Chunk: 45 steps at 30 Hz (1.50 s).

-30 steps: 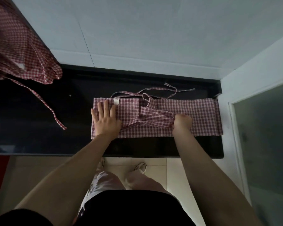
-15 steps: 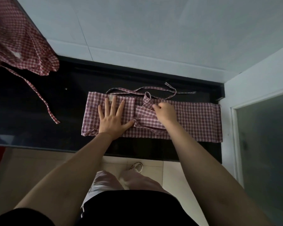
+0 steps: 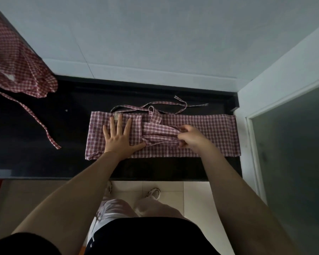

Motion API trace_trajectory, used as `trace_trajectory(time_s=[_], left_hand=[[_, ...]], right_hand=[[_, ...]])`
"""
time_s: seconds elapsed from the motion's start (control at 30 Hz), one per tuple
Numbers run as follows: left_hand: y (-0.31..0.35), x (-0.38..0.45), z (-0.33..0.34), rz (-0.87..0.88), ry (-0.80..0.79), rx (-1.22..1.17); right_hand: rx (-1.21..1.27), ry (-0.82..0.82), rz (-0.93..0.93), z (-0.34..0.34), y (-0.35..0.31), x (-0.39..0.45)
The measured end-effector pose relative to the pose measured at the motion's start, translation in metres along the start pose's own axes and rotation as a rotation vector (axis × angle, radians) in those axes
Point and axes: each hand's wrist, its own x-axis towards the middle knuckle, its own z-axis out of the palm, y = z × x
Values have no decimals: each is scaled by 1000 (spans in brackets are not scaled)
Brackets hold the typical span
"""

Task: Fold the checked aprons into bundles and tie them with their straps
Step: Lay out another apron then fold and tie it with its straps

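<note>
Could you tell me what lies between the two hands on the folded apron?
In the head view, a bunched fold of the apron spans from the flat left hand to the right hand gripping it.

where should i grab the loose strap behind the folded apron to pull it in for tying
Pinch the loose strap near its free crossed ends at the far right, coming from above with thumb and fingers. It lies flat and slack on the dark counter, clear of the folded apron there, so likely nothing else drags.

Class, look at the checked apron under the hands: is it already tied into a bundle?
Not yet. The checked apron lies as a long folded strip on the counter, its straps loose behind it.
</note>
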Motion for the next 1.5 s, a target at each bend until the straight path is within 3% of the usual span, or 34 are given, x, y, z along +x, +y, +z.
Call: trace_trajectory(time_s=[0.07, 0.23, 0.4, 0.5, 0.57, 0.63, 0.73, 0.83, 0.93, 1.07, 1.2, 1.27, 1.33, 1.43, 1.5], left_hand=[[1, 1, -2, -2, -10, 16], [3, -1, -4, -11, -36, 38], [2, 1, -1, -5, -13, 48], [1, 2, 2, 9, 10, 32], [1, 2, 3, 21, 29, 24], [1, 3, 4, 20, 37, 23], [1, 2, 6, 14, 32, 31], [-2, 3, 7, 11, 31, 38], [-2, 2, 9, 13, 40, 28], [-1, 2, 7, 15, 38, 14], [-1, 1, 6, 16, 32, 24], [0, 2, 4, 17, 11, 34], [4, 2, 0, 4, 8, 2], [19, -2, -5, 40, 135, -47], [34, -2, -3, 148, 188, -26]], right_hand=[[-20, -20, 18, -3, 2, -2], [-508, 56, -37, 2, 4, 0], [-842, 392, -155, -2, -5, 4], [-772, 607, -483, 0, -18, 8], [-780, 571, -724, 8, -30, 12], [-903, 438, -802, 25, -45, 18], [-1132, 258, -694, 46, -58, 26], [-1200, 275, -595, 43, -62, 27], [-1144, 305, -625, 29, -59, 31], [-777, 184, -381, 13, -53, 37], [-846, 186, -235, 10, -30, 52], [-876, 268, -238, 13, -23, 58], [-920, 485, -344, 19, -18, 52], [-879, 808, -675, 37, -15, 33], [-824, 794, -911, 59, -10, 24]])
